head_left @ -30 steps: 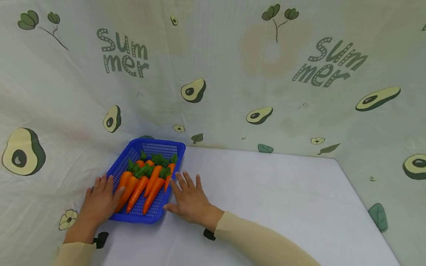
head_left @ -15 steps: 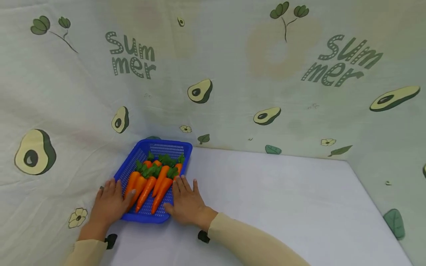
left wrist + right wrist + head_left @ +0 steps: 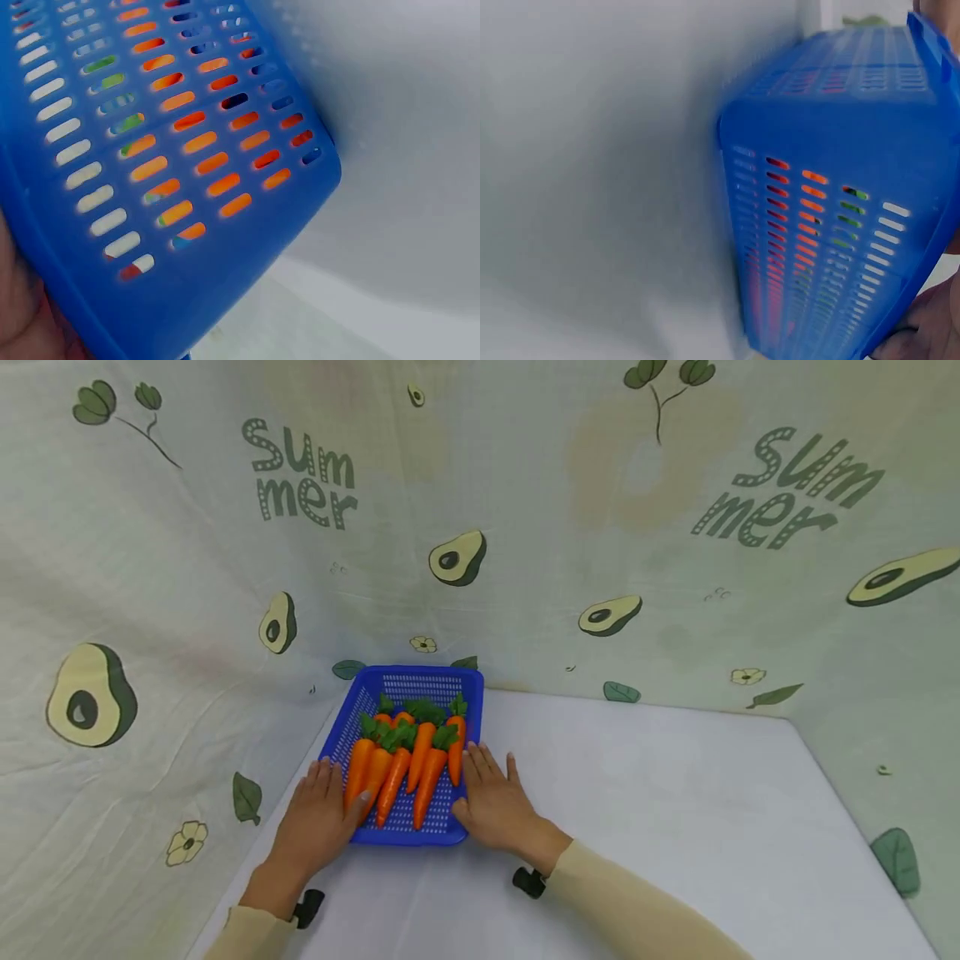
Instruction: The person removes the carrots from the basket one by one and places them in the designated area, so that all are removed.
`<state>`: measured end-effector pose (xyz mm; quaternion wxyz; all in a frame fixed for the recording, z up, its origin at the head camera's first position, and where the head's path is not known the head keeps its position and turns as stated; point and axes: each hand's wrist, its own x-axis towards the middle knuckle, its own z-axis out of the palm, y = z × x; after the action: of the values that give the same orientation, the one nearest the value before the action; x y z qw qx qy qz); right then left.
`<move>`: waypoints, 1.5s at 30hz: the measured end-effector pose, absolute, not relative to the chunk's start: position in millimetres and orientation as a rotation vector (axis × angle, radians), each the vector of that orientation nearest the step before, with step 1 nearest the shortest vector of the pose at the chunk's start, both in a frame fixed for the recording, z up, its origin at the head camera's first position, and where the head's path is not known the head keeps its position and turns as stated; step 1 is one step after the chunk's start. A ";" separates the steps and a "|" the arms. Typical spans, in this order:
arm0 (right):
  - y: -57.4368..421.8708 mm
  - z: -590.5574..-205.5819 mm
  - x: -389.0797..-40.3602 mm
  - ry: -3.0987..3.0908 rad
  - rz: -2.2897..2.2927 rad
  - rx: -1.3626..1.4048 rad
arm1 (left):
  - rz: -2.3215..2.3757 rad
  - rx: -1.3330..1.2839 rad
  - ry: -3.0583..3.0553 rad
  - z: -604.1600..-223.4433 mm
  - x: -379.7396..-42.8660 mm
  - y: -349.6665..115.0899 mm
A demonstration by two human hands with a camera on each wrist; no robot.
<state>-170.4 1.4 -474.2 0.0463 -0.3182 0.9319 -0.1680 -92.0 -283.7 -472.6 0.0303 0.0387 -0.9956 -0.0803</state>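
A blue plastic basket (image 3: 420, 838) with slotted walls stands on the white table, holding several orange carrots (image 3: 429, 787) with green tops. Along its left side lies my left hand (image 3: 313, 818), fingers straight at the rim and thumb reaching over the inside. My right hand (image 3: 501, 802) is against the right side, its fingers also straight. The left wrist view shows the basket wall (image 3: 247, 240) close up, with part of the hand at the lower left. From the right wrist, the wall (image 3: 825, 127) fills the right half, and fingers (image 3: 930, 322) show at the rim.
The white table (image 3: 637, 793) stretches to the right of the basket. Behind and on both sides hangs a pale cloth (image 3: 525, 527) printed with avocados and lettering. Each wrist wears a small black device (image 3: 529, 882).
My right hand has come against the basket's right side. Between both hands the basket has shifted to the right, away from the left cloth, and turned slightly. The head view has also shifted a little.
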 end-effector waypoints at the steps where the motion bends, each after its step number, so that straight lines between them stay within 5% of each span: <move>1: 11.6 -475.1 -171.6 2.858 -0.527 -0.969 | -0.243 0.093 -3.065 -473.7 -92.0 -276.0; 18: 127.5 -475.5 -151.3 2.975 -0.502 -0.890 | -0.387 -0.304 -3.188 -464.6 -107.9 -222.6; 45: 145.4 -476.1 -143.8 3.069 -0.400 -0.787 | -0.285 -0.465 -3.166 -468.1 -109.7 -214.4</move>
<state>-143.8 145.4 -476.1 -0.0261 -0.2463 0.9607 -0.1251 -109.7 -214.4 -468.1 -0.0356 -0.1447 -0.9849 -0.0885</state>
